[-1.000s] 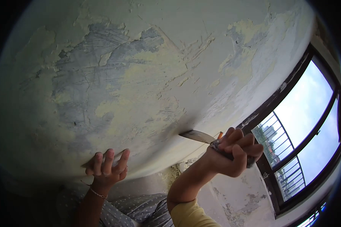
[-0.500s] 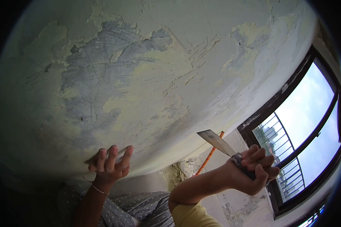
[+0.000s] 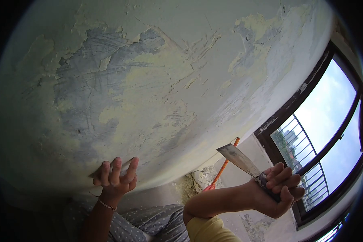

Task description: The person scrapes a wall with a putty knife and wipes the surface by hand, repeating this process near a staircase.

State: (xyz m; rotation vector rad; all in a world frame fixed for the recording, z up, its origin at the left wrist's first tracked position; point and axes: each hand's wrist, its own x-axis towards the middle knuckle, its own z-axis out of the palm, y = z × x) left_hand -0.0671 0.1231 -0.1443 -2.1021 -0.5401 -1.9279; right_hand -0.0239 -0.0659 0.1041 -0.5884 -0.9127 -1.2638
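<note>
One putty knife (image 3: 241,160), whose blade tip stood at the peeling wall (image 3: 149,88) a second ago, has swung toward the window (image 3: 322,105) and now appears clear of the surface, so the blade seems to be lifting no paint at this moment. The right hand (image 3: 280,188) has its fingers clamped round the dark handle, the blade crossing in front of an orange stick (image 3: 220,172). Farther off, the left hand (image 3: 117,176) stays low at the wall, fingers slightly apart, their tips seemingly resting on it, near the dotted grey garment (image 3: 157,220).
</note>
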